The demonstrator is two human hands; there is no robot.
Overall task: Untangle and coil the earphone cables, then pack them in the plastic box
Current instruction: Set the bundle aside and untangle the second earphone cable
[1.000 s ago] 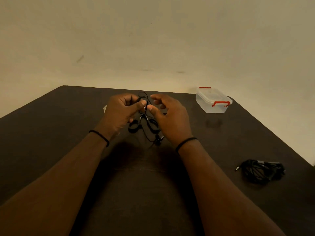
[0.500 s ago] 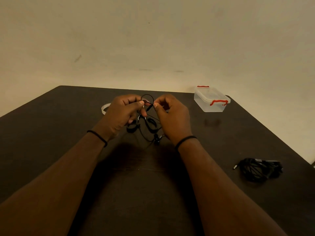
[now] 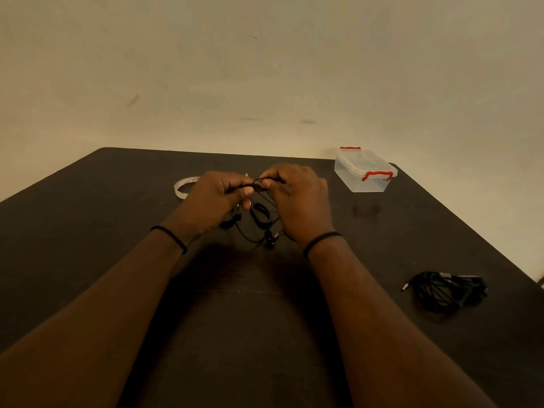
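Note:
A black earphone cable (image 3: 260,217) lies in loose loops on the dark table (image 3: 88,219) between my wrists. My left hand (image 3: 216,198) and my right hand (image 3: 298,198) face each other above it, and both pinch a small loop of the cable between their fingertips. An earbud end rests on the table near my right wrist. A second bundle of black earphone cable (image 3: 447,291) lies at the right side of the table. The clear plastic box (image 3: 365,173), lid on with red clips, stands at the far right corner.
A roll of white tape (image 3: 184,187) lies flat beyond my left hand. The table's right edge runs close to the second bundle. A pale wall stands behind the table's far edge.
My hands have closed in on each other, and the loop of cable between the fingertips has become smaller. The box and the second bundle have not moved.

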